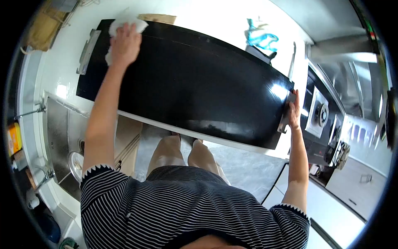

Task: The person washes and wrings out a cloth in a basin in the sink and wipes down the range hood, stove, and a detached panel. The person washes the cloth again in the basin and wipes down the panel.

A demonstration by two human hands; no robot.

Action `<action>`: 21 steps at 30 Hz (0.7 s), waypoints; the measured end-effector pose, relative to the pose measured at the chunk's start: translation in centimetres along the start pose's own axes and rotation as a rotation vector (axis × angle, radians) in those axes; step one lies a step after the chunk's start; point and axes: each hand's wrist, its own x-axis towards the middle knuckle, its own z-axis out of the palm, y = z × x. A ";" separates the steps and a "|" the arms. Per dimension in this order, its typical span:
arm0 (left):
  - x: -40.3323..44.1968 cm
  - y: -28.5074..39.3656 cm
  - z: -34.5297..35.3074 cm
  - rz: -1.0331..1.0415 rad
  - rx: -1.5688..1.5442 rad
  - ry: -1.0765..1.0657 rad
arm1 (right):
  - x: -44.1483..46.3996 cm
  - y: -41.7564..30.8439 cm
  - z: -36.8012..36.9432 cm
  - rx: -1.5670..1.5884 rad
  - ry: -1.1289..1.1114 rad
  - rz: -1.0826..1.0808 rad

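A: Where is the panel [186,83]?
B: Flat on the white counter [199,20], lying left to right. Its near edge runs close along the counter's near edge, with only a white strip showing there, and the floor [244,166] below.

A: And the left hand [124,43]?
B: On a white cloth [140,25] at the far left corner, fingers stretched out and slightly apart over it. The cloth reaches the far edge.

A: The right hand [294,110]?
B: Against the metal bracket [285,114] at the right end, fingers pointing away. I cannot tell whether it pinches the bracket.

A: How much room is around it?
B: Little on the right: the stove [318,112] is near that end. At the left, another bracket [88,52] juts past the end, and the sink [62,133] lies nearer. Beyond the far edge the counter stretches on, with a blue thing [263,40] towards the right.
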 end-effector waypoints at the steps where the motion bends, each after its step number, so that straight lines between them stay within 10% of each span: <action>1: -1.4 3.4 -1.2 0.061 0.013 -0.055 | 0.3 -3.2 0.5 0.211 0.006 0.188; 6: -8.4 20.6 -1.9 0.391 -0.265 0.106 | 0.1 0.2 0.7 0.149 0.067 -0.023; 8: -11.2 27.7 -5.6 0.572 -0.456 -0.111 | 0.2 -0.7 0.5 0.228 0.015 0.221; 12: -18.5 39.9 -5.3 0.929 -0.534 0.042 | 0.3 -2.7 0.2 -0.301 0.161 -0.004; 21: -26.4 24.2 -7.2 0.901 -0.480 -0.095 | 0.1 -2.7 1.3 -0.134 0.202 0.089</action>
